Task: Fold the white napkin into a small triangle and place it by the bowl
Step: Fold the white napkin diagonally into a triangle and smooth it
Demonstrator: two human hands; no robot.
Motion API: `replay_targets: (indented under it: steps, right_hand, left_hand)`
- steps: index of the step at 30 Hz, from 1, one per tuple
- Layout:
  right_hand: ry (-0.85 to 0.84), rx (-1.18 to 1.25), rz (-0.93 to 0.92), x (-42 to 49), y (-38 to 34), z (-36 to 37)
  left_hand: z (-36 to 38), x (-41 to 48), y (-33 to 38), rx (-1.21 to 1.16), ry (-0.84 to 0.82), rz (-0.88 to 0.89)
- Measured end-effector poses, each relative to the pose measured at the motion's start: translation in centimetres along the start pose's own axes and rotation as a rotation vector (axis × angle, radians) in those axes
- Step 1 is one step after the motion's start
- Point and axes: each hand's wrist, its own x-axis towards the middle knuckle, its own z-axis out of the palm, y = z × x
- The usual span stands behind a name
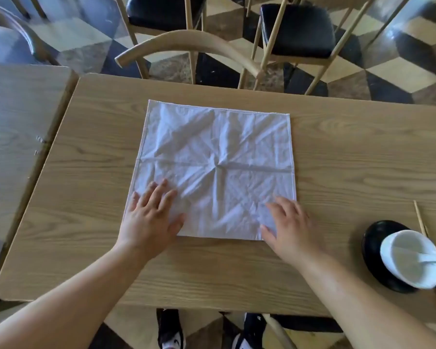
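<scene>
Folding not begun yet: white napkin (215, 170) lying spread out flat, one layer, in the middle of the tabletop (86, 222). Step in hand looks like smoothing it down before the first fold.

Left hand (150, 217) pressed flat on the near left corner, fingers spread, pinching nothing. Right hand (291, 226) laying flat on the near right corner, fingers spread too, thumb at the near edge, nothing held.

Napkin nearly square, so no real long side. Edges about in line with the tabletop edges, turned just a little. Old fold lines crossing in the middle, like a plus sign, with more slanting out to the corners. Lots of small wrinkles.

Next move likely needs one near corner pinched and carried across to the far corner on the other side, to make a big triangle. Then more folds to make it small.

Far to the right, well apart from the napkin: white bowl (410, 260) with a white spoon (433, 258) in it, sitting on a black plate (374, 240). Chopsticks (419, 217) just behind. Folded napkin to go beside that bowl.
</scene>
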Motion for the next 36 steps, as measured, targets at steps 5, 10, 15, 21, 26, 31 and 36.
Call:
replay_targets:
  steps: [5,10,15,21,26,31,36]
  right_hand:
    - [-0.078,-0.014,-0.003,-2.0,0.9,0.9]
    - [-0.255,-0.088,-0.019,-3.8,1.3,1.1]
    - [-0.248,-0.117,-0.034,-5.2,1.4,1.8]
    - [-0.251,-0.123,-0.046,-7.7,0.7,2.4]
    - [-0.242,-0.134,-0.084,-10.1,0.4,3.2]
    - [-0.220,-0.173,-0.109,-11.8,0.6,4.3]
    - [-0.179,-0.226,-0.136,-13.8,0.6,5.5]
  left_hand:
    - [1.4,-1.3,-0.9,0.009,-0.012,-0.008]
    - [1.1,-1.5,-1.1,0.048,-0.098,-0.020]
    - [1.1,-2.5,-1.1,0.036,-0.099,-0.019]
    - [1.2,-5.3,-1.3,0.040,-0.138,-0.017]
    - [1.6,-8.0,-1.3,0.037,-0.158,-0.025]
    - [1.9,-10.0,-1.3,0.016,-0.151,-0.023]
    - [2.0,-11.9,-1.4,0.039,-0.161,-0.009]
